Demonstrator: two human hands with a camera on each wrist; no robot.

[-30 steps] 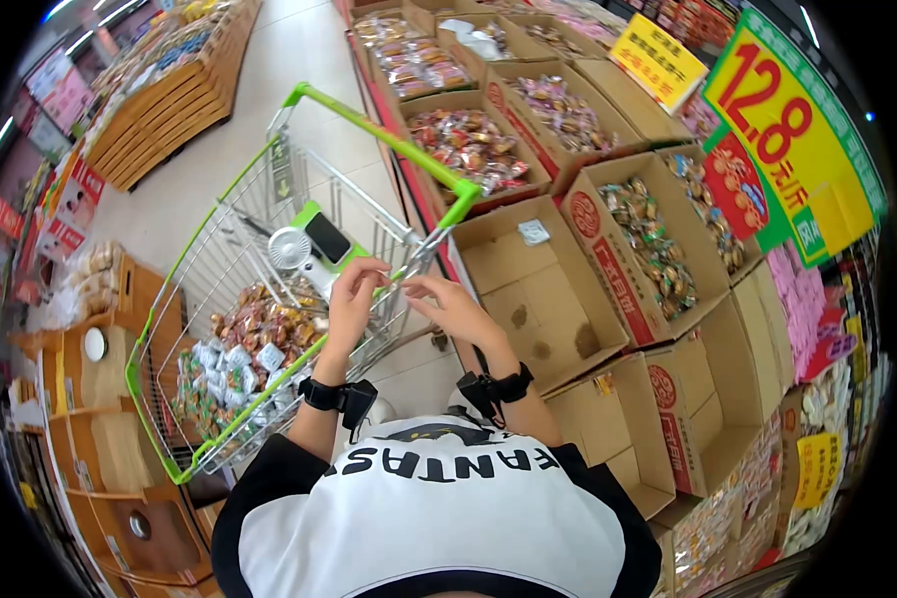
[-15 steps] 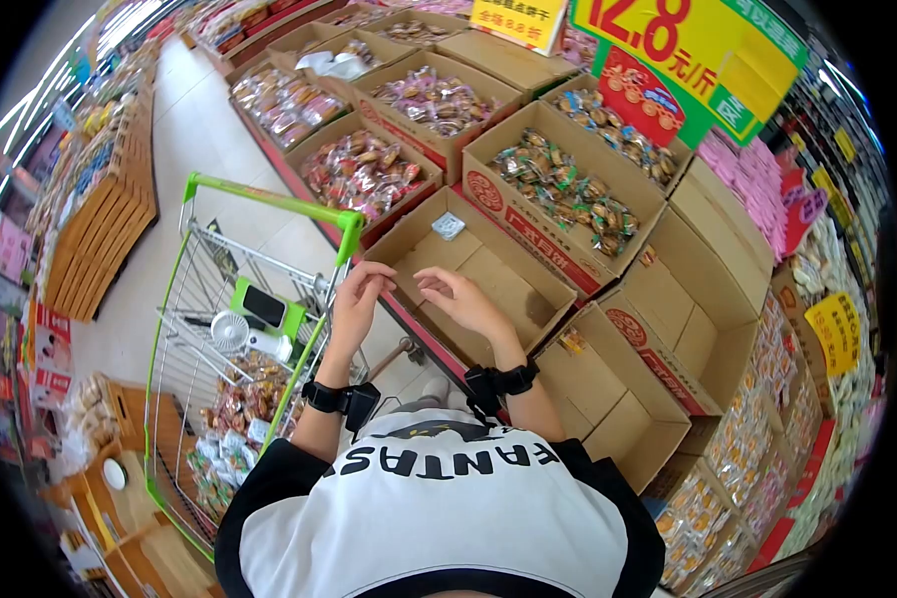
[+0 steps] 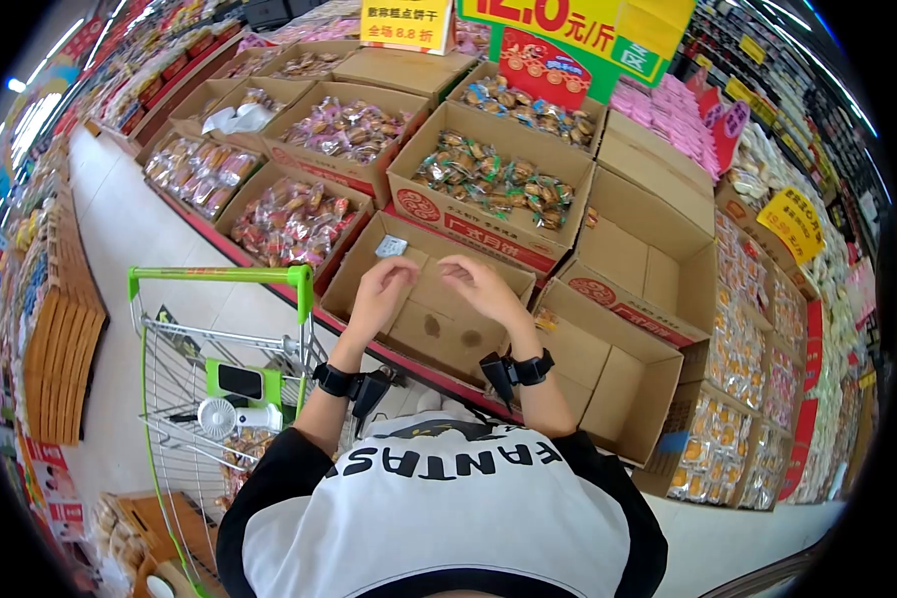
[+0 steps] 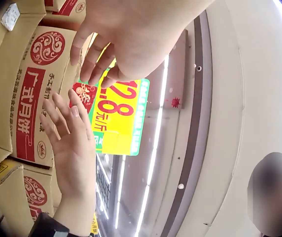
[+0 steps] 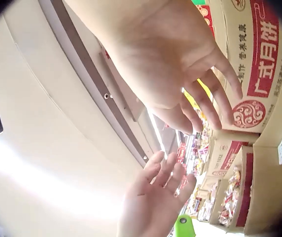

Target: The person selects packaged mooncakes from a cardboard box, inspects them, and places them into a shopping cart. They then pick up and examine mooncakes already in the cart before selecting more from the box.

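Note:
In the head view both hands hang over a bare cardboard box [image 3: 448, 314]. My left hand [image 3: 381, 289] is over its left part, fingers loosely bent and holding nothing. Facing it, my right hand [image 3: 486, 291] also has relaxed, slightly bent fingers around nothing. A gap separates the two. A small white packet [image 3: 391, 246] lies in that box near the left fingertips. The left wrist view shows my left hand [image 4: 126, 42] above and my right hand [image 4: 72, 158] below, both empty. In the right wrist view the fingers of both hands are apart.
A green-handled cart [image 3: 219, 274] stands at the left, carrying a phone [image 3: 239, 380], a small white fan [image 3: 217, 419] and wrapped goods. Behind are boxes of wrapped pastries [image 3: 498, 184]. Two bare boxes [image 3: 608, 369] [image 3: 648, 269] stand at the right, beside racks of packets. A price sign [image 3: 578, 40] rises behind.
The view has turned rightward, so the cart sits farther left and lower. Both hands have moved from over the cart's edge to over the bare box, still holding nothing.

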